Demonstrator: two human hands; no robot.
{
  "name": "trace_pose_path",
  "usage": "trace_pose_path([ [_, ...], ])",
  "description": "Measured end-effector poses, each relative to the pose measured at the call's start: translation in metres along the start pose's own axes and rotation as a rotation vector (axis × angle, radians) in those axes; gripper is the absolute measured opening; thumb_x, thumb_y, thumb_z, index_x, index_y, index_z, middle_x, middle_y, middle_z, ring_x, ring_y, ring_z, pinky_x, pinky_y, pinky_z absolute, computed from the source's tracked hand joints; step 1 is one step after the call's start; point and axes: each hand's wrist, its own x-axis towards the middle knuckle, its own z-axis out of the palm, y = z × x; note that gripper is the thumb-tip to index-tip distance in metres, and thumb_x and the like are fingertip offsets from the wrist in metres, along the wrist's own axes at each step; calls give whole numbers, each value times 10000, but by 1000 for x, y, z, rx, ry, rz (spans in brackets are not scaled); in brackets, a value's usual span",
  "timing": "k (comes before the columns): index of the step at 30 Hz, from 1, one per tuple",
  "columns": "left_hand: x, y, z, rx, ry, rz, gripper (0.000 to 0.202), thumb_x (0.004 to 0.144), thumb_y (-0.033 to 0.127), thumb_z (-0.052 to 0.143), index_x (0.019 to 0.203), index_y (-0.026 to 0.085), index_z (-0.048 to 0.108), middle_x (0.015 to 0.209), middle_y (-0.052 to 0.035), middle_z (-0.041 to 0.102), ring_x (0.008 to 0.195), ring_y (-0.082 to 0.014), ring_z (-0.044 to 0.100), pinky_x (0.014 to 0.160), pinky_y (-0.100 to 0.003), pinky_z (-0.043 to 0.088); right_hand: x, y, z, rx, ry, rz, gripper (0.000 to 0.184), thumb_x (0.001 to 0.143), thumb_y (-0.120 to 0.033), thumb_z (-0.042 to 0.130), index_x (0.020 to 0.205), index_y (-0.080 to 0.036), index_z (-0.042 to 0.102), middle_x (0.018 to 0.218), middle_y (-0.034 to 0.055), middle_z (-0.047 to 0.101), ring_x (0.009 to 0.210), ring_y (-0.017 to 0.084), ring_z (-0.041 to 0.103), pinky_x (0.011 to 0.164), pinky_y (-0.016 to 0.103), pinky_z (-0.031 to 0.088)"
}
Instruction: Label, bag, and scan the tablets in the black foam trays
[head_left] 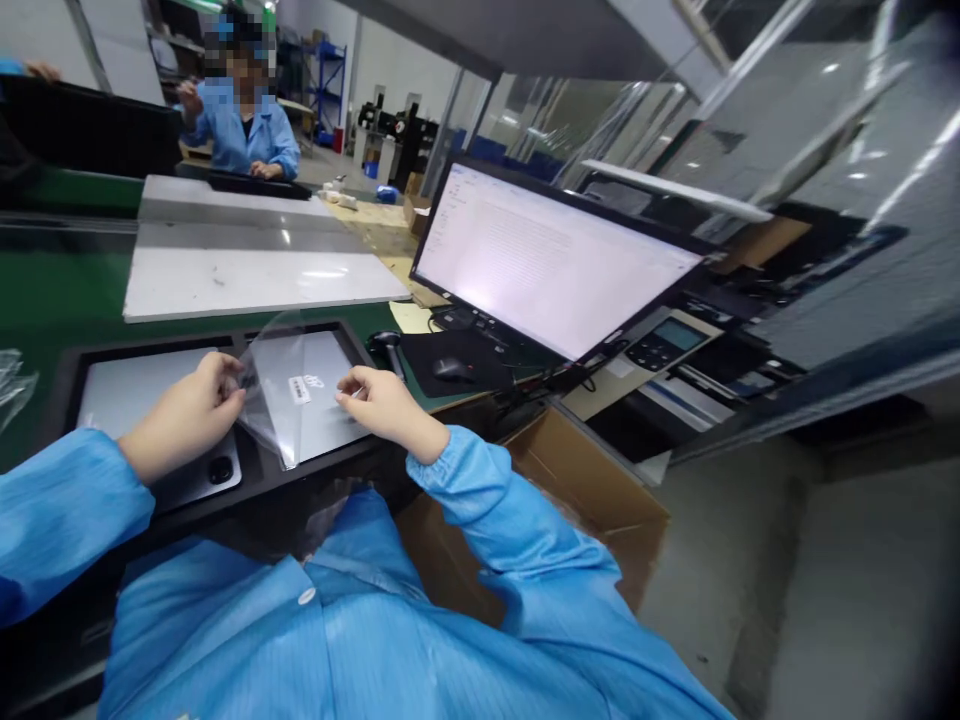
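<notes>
My left hand (191,412) is closed in a pinch at the edge of a clear plastic film (264,375). The film stands bent and tilted over a silver tablet (322,415) that bears a small white barcode label (299,390). Over the right side of this tablet is my right hand (386,405), its thumb and fingers pressed together; what they pinch, if anything, is too small to make out. Under my left hand lies a second silver tablet (217,490) with a dark camera bump. Both tablets rest in cut-outs of a black foam tray (259,480).
A white board (225,265) lies beyond the tray. To the right are a barcode scanner (386,345), a mouse (454,370), a lit monitor (547,260) and a printer (664,345). An open cardboard box (600,480) stands beside my lap. A person (251,130) sits across the bench.
</notes>
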Motion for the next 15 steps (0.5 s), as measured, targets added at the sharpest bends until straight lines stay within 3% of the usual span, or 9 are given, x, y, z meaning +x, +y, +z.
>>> trace_pose_path([
  [2, -8, -5, -2, -34, 9, -33, 546, 827, 505, 489, 1251, 161, 494, 952, -102, 703, 875, -302, 694, 797, -410, 542, 21, -1, 9, -1, -61, 61, 124, 877, -255, 779, 917, -176, 692, 894, 41, 764, 752, 142, 694, 709, 249, 513],
  [6, -17, -3, 6, -85, 10, -62, 523, 840, 503, 508, 1239, 165, 505, 932, -80, 691, 853, -285, 685, 766, -401, 533, 57, -1, 30, 143, -198, 236, 195, 875, -261, 802, 947, -176, 642, 632, 1, 697, 583, 144, 665, 561, 226, 483],
  [9, -18, 2, 4, -160, 49, -48, 441, 856, 461, 537, 1191, 176, 522, 911, -59, 673, 837, -256, 669, 770, -390, 537, 67, -1, 41, 219, -206, 275, 262, 777, -99, 832, 896, -180, 613, 530, -43, 636, 505, 125, 608, 513, 209, 446],
  [12, -13, -5, -15, -350, 210, -149, 349, 851, 353, 592, 1142, 184, 497, 878, -29, 646, 799, -207, 653, 803, -390, 567, 64, 0, 43, 270, -169, 264, 312, 688, 17, 797, 823, -178, 594, 513, -72, 606, 498, 105, 582, 514, 196, 428],
  [15, -9, -34, -49, -479, 458, -181, 366, 833, 246, 578, 1162, 206, 423, 894, -10, 637, 818, -180, 659, 841, -426, 613, 61, 3, 42, 345, -153, 276, 308, 669, 25, 758, 810, -182, 577, 517, -83, 594, 500, 100, 573, 503, 193, 417],
])
